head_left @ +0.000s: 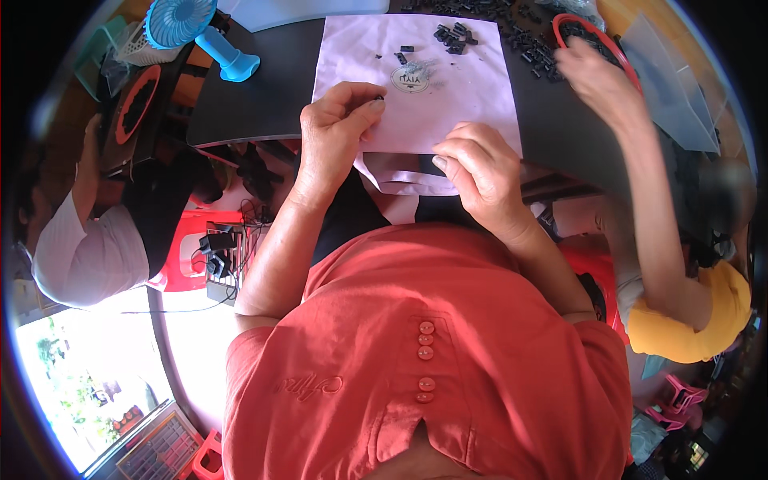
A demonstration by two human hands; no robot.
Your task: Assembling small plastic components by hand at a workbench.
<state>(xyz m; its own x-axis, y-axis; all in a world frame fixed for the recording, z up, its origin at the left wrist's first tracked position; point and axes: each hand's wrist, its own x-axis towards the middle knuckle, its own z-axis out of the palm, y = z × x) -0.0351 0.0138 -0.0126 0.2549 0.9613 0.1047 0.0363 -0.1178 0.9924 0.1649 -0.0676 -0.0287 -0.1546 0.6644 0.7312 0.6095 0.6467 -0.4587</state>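
Observation:
My left hand (338,128) is closed in a pinch above a pale pink cloth bag (352,56) lying flat on the dark table. A small black piece (380,98) shows between its thumb and fingertip. Over the bag's near right part, my right hand (484,172) is also pinched closed; whatever its fingertips hold is too small to make out. Several small black plastic parts (456,36) lie in a cluster at the bag's far right. Two more black parts (404,54) and a patch of fine grey bits (420,72) lie near its round printed mark.
A co-worker's hand (596,76) reaches to a red-rimmed basket (558,28) on the right, by loose black parts (536,56). A blue fan (238,66) stands at left. Another red-rimmed tray (122,128) and a second person (92,248) are farther left.

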